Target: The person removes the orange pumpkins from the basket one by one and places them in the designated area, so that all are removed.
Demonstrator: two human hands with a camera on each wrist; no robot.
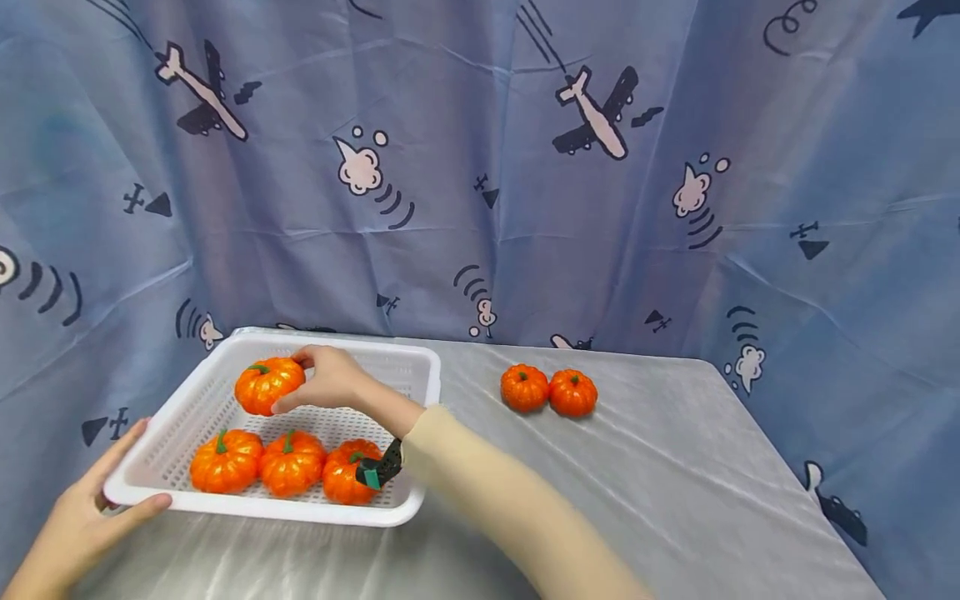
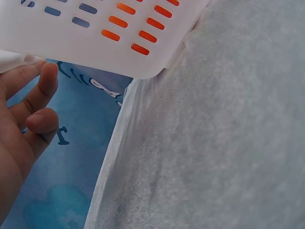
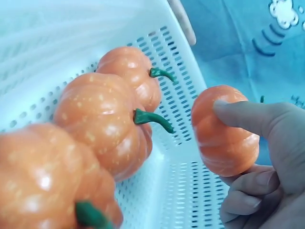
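A white slotted basket (image 1: 420,367) sits at the table's left. Three small orange pumpkins (image 1: 291,463) lie in a row along its near side; the same row (image 3: 102,117) fills the right wrist view. My right hand (image 1: 330,379) holds a fourth pumpkin (image 1: 267,384) over the basket's far left part, thumb and fingers curled round that pumpkin (image 3: 224,131). My left hand (image 1: 101,504) grips the basket's near-left corner, thumb on the rim; its fingers (image 2: 45,95) lie under the basket's edge (image 2: 143,67). Two more pumpkins (image 1: 548,391) sit side by side on the table to the right.
A pale grey cloth (image 1: 660,483) covers the table, and the table's left edge (image 2: 114,148) shows in the left wrist view. A blue curtain (image 1: 480,167) printed with planes hangs close behind and round both sides.
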